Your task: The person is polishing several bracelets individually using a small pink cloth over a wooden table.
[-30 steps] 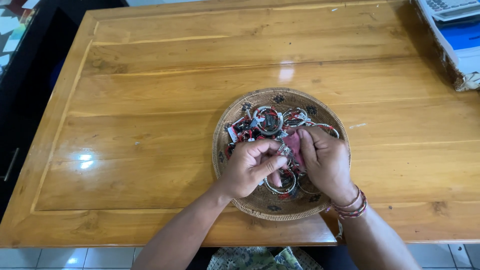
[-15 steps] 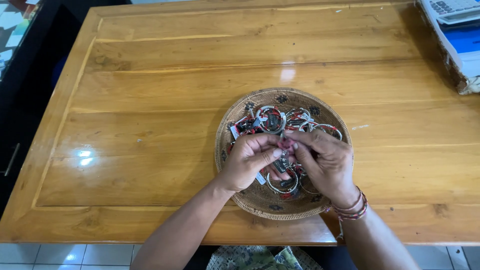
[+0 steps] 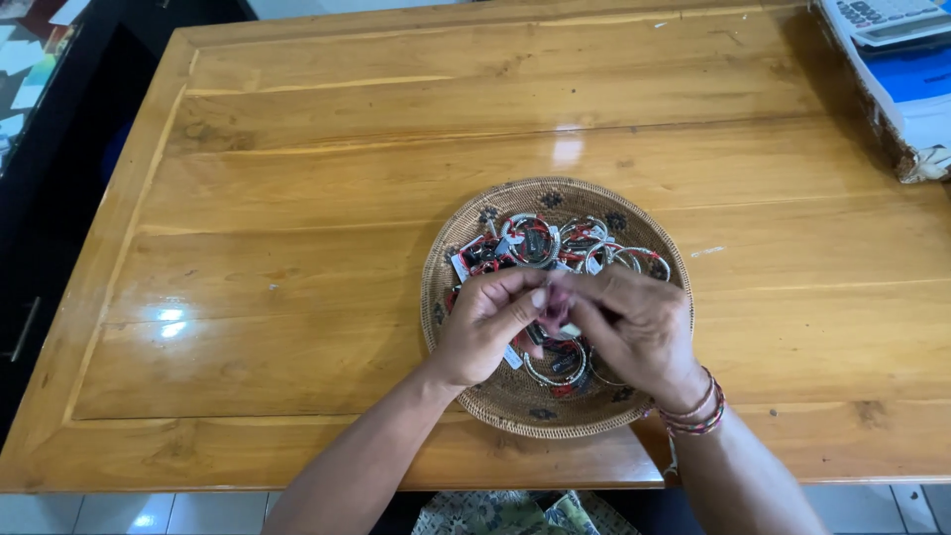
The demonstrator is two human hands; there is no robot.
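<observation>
Both hands meet over the round woven basket tray, which stands on the glossy wooden worktop near its front edge. The left hand has its fingers closed in a pinch, and the right hand, with a stack of beaded bracelets on its wrist, is closed from the other side. Between the fingertips of the two hands there is a small dark reddish piece; it seems to be one of the ring items from the tray, but the fingers cover most of it and I cannot tell its shape for sure.

Compared with a second ago, the hands have come a little closer together and slightly lower over the tray, and the small piece is now more hidden between the fingers. This suggests that the work on this one piece goes on and that it has not been put down.

The heap of metal rings with red and black parts lies in the far half of the tray, just beyond the hands. At the far right corner of the worktop a calculator rests on a blue and white box, well apart from the tray.
</observation>
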